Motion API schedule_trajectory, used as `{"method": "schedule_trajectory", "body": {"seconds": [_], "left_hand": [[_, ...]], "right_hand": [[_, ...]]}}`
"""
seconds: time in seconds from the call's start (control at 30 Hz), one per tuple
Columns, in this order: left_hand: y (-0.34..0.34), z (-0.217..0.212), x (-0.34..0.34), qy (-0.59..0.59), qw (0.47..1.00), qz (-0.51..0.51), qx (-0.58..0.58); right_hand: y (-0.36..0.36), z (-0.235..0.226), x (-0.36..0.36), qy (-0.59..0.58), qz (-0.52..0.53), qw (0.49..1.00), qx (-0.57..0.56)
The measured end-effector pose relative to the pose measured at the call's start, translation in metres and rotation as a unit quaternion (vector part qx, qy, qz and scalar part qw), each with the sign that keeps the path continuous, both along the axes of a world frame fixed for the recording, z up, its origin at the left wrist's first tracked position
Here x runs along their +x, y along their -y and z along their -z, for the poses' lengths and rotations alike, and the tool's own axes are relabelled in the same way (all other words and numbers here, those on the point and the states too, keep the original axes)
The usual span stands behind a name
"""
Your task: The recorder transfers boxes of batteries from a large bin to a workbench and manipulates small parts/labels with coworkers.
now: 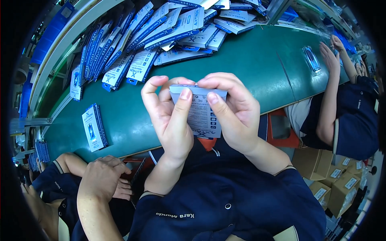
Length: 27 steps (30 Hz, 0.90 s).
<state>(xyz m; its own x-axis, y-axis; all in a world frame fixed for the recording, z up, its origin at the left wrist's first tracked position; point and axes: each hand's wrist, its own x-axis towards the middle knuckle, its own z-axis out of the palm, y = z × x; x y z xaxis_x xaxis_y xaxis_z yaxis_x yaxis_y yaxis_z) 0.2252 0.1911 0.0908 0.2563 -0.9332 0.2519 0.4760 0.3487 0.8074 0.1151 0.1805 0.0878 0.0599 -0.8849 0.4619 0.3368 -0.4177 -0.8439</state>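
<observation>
A flat, printed white-and-blue cardboard box (205,118) is raised in front of my chest, over the near edge of the table. My left hand (171,118) pinches its upper left corner between thumb and fingers. On the opposite corner, my right hand (237,110) grips in the same way. Both thumbs press against the pale folded end (199,90) of the box, and my fingers curl behind it. The lower part of the box hangs free between my palms. What lies inside the box, if anything, is hidden.
On the green table (257,68), a large heap of similar boxes (161,32) spreads across the far side. A short stack of boxes (93,128) stands to the left. People sit close on both sides. Clear-wrapped blue items (311,60) lie far right; brown cartons (341,180) stand lower right.
</observation>
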Motion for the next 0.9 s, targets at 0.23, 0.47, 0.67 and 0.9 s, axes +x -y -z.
{"method": "schedule_trajectory", "body": {"seconds": [0.23,0.47,0.67,0.9], "left_hand": [[-0.006,-0.003,0.002,0.071,0.996,-0.055,-0.001],[0.002,0.014,0.013,0.089,0.990,-0.055,-0.091],[-0.008,-0.002,0.014,-0.009,0.998,-0.029,-0.050],[-0.005,-0.005,0.014,0.007,1.000,-0.009,-0.029]], "right_hand": [[-0.002,-0.001,0.007,0.123,0.001,0.992,0.013],[0.000,-0.002,0.016,0.042,0.027,0.997,-0.058],[0.003,-0.003,0.016,-0.041,0.045,0.990,-0.127],[-0.001,0.004,0.018,-0.082,0.105,0.979,-0.156]]}}
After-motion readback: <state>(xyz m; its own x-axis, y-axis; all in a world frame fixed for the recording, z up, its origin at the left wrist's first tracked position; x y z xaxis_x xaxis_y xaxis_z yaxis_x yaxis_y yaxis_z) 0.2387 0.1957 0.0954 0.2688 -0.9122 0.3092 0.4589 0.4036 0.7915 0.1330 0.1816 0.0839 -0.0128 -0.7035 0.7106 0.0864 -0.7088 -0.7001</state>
